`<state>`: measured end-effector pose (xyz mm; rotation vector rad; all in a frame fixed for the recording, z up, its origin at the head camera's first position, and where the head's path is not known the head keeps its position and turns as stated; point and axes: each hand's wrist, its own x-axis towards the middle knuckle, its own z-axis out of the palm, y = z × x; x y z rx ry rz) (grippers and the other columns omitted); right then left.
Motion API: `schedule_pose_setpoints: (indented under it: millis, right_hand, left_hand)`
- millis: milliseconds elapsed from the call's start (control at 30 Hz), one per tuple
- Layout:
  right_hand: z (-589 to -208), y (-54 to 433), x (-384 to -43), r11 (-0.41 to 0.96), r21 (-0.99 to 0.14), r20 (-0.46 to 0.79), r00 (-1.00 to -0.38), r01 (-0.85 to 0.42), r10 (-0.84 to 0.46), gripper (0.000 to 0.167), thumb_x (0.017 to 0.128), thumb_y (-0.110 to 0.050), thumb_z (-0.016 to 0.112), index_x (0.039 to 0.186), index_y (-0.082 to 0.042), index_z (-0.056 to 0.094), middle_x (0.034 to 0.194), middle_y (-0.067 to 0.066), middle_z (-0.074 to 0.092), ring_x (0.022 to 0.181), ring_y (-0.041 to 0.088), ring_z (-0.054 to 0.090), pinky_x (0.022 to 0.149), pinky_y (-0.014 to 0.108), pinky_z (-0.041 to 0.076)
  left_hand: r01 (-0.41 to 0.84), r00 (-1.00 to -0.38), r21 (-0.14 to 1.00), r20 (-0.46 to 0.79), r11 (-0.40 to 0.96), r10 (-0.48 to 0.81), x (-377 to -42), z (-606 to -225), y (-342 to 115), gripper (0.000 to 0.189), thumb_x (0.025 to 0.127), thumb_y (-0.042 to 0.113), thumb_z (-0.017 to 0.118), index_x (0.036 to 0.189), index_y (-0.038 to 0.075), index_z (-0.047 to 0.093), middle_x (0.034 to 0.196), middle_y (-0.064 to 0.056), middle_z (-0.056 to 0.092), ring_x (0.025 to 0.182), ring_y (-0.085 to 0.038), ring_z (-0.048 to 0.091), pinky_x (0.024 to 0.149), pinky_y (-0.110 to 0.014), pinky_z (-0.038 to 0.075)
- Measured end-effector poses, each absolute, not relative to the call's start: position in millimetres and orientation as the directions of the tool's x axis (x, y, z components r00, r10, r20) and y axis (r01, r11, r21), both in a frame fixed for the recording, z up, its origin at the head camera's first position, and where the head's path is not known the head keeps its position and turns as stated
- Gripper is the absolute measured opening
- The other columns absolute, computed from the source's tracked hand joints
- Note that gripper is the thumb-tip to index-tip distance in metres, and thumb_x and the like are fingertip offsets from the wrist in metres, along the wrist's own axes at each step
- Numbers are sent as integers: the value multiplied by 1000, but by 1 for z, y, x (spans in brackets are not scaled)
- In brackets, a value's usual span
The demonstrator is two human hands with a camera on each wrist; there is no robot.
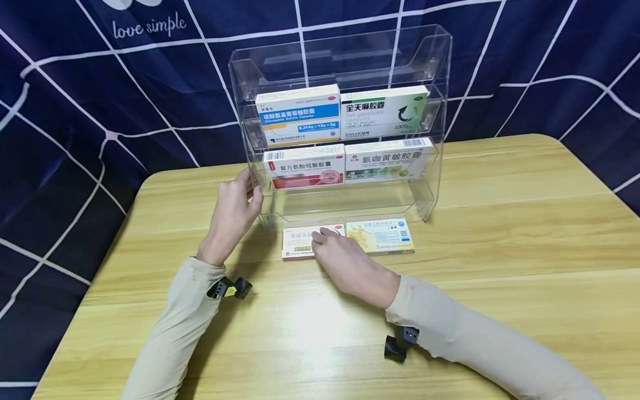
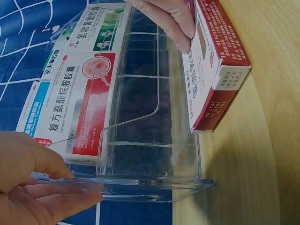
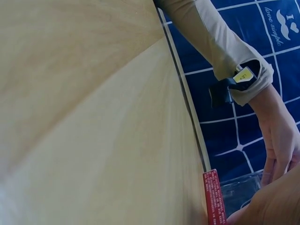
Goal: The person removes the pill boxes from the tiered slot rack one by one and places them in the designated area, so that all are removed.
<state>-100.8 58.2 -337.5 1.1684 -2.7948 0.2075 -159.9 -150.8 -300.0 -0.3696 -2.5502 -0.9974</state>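
My left hand (image 1: 234,206) holds the left side panel of a clear plastic display rack (image 1: 345,203), thumb and fingers on either side of its edge (image 2: 150,182). My right hand (image 1: 352,269) touches the top face of a white-and-red medicine box (image 1: 296,244) in front of the rack. In the left wrist view its fingertips rest on the white face of that box (image 2: 199,79); its thumb is hidden. A white-and-yellow medicine box (image 1: 382,236) lies right beside it. In the right wrist view only the red side of the first box (image 3: 214,197) shows.
Upper tier: a blue-and-white box (image 1: 300,116) and a green-and-white box (image 1: 384,113). Middle tier: a red-and-white capsule box (image 1: 306,168) and a white-and-green box (image 1: 389,161). The wooden table (image 1: 525,250) meets a dark blue checked cloth (image 1: 165,83) behind and at the sides.
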Motion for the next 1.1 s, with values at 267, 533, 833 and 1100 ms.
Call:
schedule_pose_setpoints:
  millis: [267, 533, 833, 1100]
  right_hand:
    - [-336, 59, -103, 694, -101, 148, -700, -713, -698, 20, 75, 19, 61, 86, 4, 67, 92, 13, 66, 92, 29, 65, 67, 32, 63]
    - [-337, 59, -103, 694, -108, 138, -702, -712, -699, 20, 74, 20, 61, 85, 4, 67, 92, 13, 66, 92, 30, 65, 67, 32, 63]
    - [-334, 60, -102, 700, -122, 126, -710, -704, -693, 20, 75, 20, 60, 83, 4, 67, 96, 14, 67, 100, 33, 64, 72, 36, 63]
    - [-334, 60, -104, 696, -121, 126, -707, -707, -696, 20, 76, 19, 61, 82, 2, 68, 93, 11, 66, 88, 27, 64, 64, 33, 63]
  left_hand:
    - [369, -895, 586, 434, 722, 105, -161, -300, -151, 20, 86, -9, 50, 102, -15, 60, 103, -30, 67, 96, -39, 68, 82, -42, 60]
    - [364, -901, 599, 422, 714, 105, -161, -300, -151, 22, 87, -8, 49, 104, -15, 60, 105, -30, 66, 97, -39, 67, 83, -43, 60]
    - [352, -909, 610, 405, 710, 102, -161, -299, -151, 24, 87, -8, 50, 108, -15, 59, 107, -30, 66, 98, -38, 67, 84, -41, 60]
    - [350, -909, 612, 404, 709, 101, -161, -299, -152, 23, 88, -8, 50, 107, -15, 59, 106, -29, 66, 98, -38, 67, 84, -40, 60]
